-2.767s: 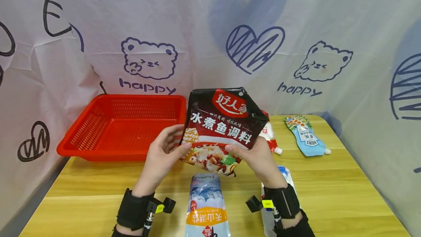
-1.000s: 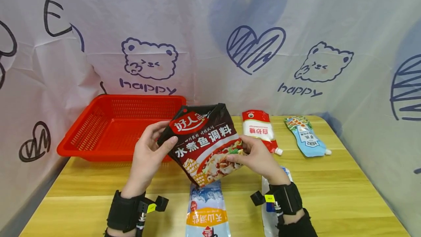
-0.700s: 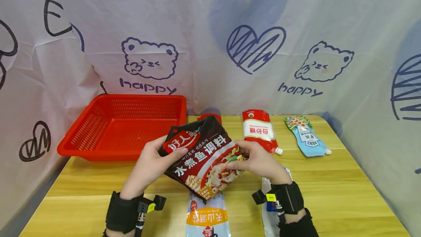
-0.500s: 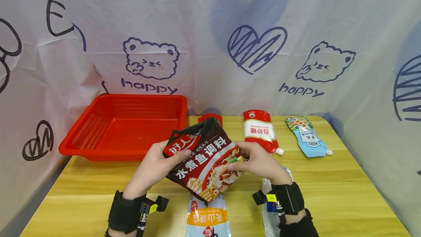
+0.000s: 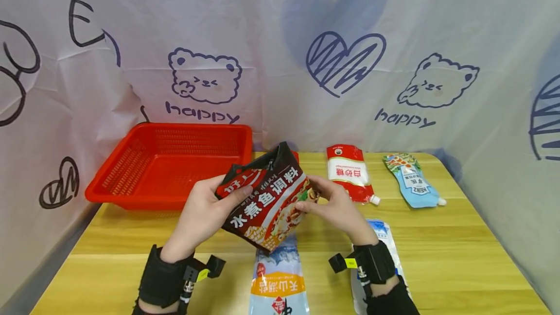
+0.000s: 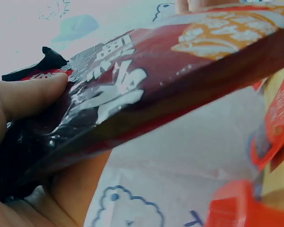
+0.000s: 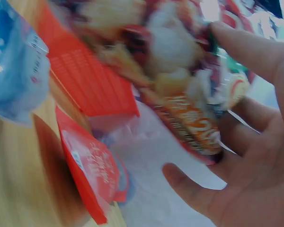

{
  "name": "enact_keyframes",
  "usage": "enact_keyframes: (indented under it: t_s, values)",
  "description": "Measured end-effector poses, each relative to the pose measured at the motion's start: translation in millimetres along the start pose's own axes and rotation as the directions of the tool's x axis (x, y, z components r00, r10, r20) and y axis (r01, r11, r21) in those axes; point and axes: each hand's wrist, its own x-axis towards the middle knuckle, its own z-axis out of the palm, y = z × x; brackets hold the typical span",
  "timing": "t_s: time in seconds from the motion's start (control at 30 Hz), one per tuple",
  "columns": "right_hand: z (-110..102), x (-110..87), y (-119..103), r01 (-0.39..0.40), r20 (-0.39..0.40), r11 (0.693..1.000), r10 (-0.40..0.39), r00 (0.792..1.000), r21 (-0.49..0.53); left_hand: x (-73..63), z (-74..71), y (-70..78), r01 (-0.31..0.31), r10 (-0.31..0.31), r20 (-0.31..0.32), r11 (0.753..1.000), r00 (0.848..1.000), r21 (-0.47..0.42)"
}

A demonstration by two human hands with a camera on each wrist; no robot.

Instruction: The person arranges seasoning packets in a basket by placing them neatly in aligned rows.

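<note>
Both hands hold a black and dark red fish seasoning packet [image 5: 271, 198] above the table, tilted with its printed top toward the upper left. My left hand [image 5: 207, 210] grips the packet's top left corner, its thumb lying across the front near the red logo. On the lower right side, my right hand [image 5: 339, 208] pinches the packet, thumb on the food picture. In the right wrist view some fingers of the right hand [image 7: 260, 123] reach behind the packet [image 7: 161, 47]. Below it lies a blue and orange salt bag [image 5: 278, 283], its far end partly covered.
A red plastic basket [image 5: 100, 183] stands at the back left. A red and white sugar pouch [image 5: 347, 171] and a blue Heinz pouch [image 5: 411, 183] lie at the back right. A white and blue bag [image 5: 380, 230] lies beneath the right wrist. Another red package [image 5: 296, 155] peeks out behind the packet.
The packet has turned counterclockwise and come lower since the earliest frame, and rises slightly in the last half second. My left hand has shifted from its lower side to its top corner.
</note>
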Motion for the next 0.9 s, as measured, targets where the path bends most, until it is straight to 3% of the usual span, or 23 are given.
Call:
enact_keyframes:
  t_s: [0.2,0.37,0.5,0.67,0.9]
  values:
    - [15,8.1,-8,0.046,-0.068,0.995,-0.039,0.997,0.093,5.7,-20.0,18.3,-0.085,0.089,-0.029,0.988,0.996,0.128]
    - [27,18.3,-16,0.084,-0.155,0.969,-0.048,0.987,0.232,9.3,-40.9,33.6,-0.108,0.127,-0.082,0.972,0.988,0.211]
    - [35,27.1,-21,0.076,-0.198,0.936,-0.007,0.98,0.344,15.3,-59.2,45.2,-0.078,0.11,-0.126,0.969,0.986,0.232]
    - [50,41.3,-26,0.06,-0.176,0.898,0.019,0.984,0.435,25.1,-85.4,53.3,-0.024,0.071,-0.185,0.969,0.98,0.248]
    - [82,59.5,-26,-0.032,-0.097,0.9,0.082,0.992,0.435,39.6,-123.3,55.5,0.066,0.002,-0.242,0.959,0.97,0.275]
